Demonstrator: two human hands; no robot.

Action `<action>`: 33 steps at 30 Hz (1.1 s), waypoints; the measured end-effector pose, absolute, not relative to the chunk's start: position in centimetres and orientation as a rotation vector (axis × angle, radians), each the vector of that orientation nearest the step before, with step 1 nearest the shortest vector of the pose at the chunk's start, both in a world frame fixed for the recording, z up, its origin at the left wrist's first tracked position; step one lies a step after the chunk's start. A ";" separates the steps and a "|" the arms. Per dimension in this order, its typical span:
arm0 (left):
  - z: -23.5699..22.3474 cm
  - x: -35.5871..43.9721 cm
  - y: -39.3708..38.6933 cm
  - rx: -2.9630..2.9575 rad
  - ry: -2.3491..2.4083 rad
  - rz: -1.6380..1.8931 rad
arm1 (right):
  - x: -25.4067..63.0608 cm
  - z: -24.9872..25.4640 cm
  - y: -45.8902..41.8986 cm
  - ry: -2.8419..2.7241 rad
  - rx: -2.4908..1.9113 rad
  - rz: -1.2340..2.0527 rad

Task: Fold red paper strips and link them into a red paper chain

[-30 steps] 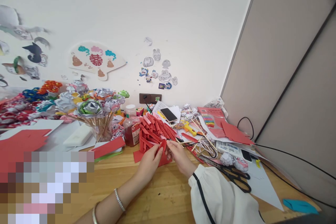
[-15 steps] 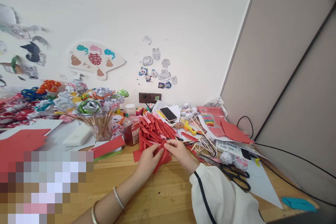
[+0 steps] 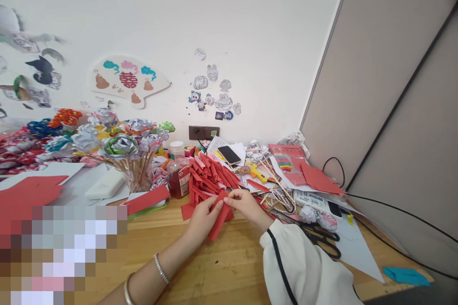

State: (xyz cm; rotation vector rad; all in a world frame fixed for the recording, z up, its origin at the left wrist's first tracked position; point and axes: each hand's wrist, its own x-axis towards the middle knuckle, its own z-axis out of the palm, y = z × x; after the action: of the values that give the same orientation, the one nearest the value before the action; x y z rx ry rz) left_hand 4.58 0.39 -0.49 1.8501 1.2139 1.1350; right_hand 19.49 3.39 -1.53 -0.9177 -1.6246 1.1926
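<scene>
A narrow red paper strip point(image 3: 219, 225) is pinched between my two hands, just above the wooden table. My left hand point(image 3: 204, 219) grips it along its left side, thumb on top. At the strip's upper right edge, the fingertips of my right hand point(image 3: 244, 204) are closed on it. Right behind my hands lies a heap of folded red paper strips point(image 3: 211, 174). More red paper point(image 3: 187, 211) lies flat on the table beneath my hands, partly covered by them.
Left of the heap stands a jar of dark red liquid point(image 3: 178, 176). Paper flowers on sticks point(image 3: 138, 171) fill a cup farther left. Black scissors point(image 3: 324, 240), a yellow glue gun point(image 3: 258, 174), a phone point(image 3: 229, 155) and sheets of red paper point(image 3: 320, 178) lie to the right.
The paper strip has turned so that more of its flat face shows. My right hand has shifted slightly; both hands stay on the strip.
</scene>
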 end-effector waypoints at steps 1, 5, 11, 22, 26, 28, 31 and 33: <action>-0.4 4.6 0.4 1.848 1.213 1.133 | 19.5 -1.5 3.4 -1.623 -0.908 1.202; -0.2 4.6 0.2 1.888 1.243 1.114 | 19.3 -1.3 3.1 -1.617 -0.873 1.226; 0.1 4.7 0.0 1.924 1.252 1.116 | 19.2 -1.0 2.7 -1.746 -0.941 1.046; -0.7 4.5 0.7 1.809 1.266 1.154 | 19.3 -1.1 2.6 -1.957 -0.970 1.021; -0.6 4.4 0.8 1.752 1.253 1.149 | 19.3 -1.1 2.5 -1.986 -0.968 0.995; -0.5 4.3 1.0 1.690 1.261 1.163 | 19.2 -1.2 2.4 -1.983 -0.944 0.997; -0.4 4.2 1.1 1.607 1.227 1.169 | 18.9 -1.4 2.4 -1.963 -0.933 0.960; -0.5 4.2 1.1 1.562 1.117 1.119 | 18.8 -1.3 2.4 -1.926 -0.959 0.885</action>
State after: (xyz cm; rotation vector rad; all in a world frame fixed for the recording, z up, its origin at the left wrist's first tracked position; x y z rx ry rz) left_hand 4.24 1.15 -0.54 1.5623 1.1173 1.1186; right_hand 18.83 2.44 -1.33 -0.9586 -1.9262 0.8851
